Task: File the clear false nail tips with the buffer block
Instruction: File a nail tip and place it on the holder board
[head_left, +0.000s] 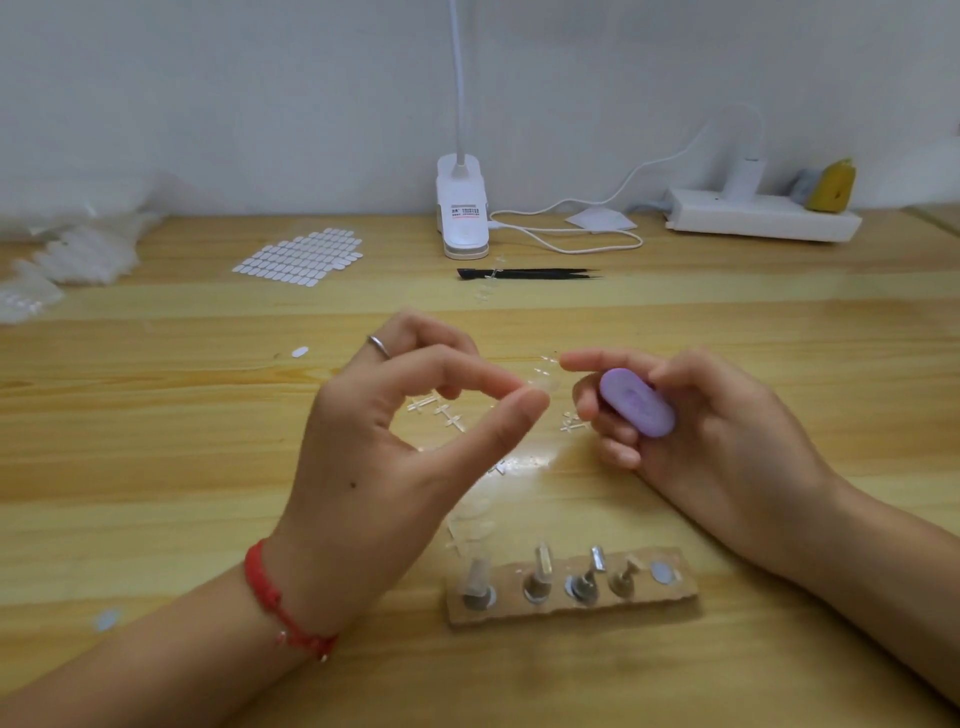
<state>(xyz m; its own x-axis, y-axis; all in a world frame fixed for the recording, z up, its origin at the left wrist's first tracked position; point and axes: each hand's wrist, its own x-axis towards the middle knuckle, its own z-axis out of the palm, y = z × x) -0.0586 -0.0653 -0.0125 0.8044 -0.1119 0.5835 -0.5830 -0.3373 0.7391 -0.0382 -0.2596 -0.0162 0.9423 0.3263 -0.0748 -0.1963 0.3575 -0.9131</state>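
The left hand (410, 447) pinches 1 clear nail tip (546, 385) between its thumb and first finger, up above the table (156, 467), and its other fingers are curled behind. The right hand (706, 436) holds the purple buffer block (637, 402) with its fingers curled round it, and its first finger sticks out straight toward the nail tip. The block is just beside the nail tip, and I cannot tell if they touch. More small clear bits (441, 410) lie on the table under the hands. Close to the person sits a wooden holder (644, 595) with 5 spots in a row: 4 hold little metal stands (535, 584), and the last spot on the right has only a flat round disc (662, 573). At the back stands a white lamp (462, 208), with black tweezers (530, 273) lying in front of it. A sheet of white stickers (301, 257) lies to the left of the lamp. Clear bags (67, 249) are piled at the far left, too blurry to tell what is in them. A white power strip (763, 215) with a plug in it sits at the back right
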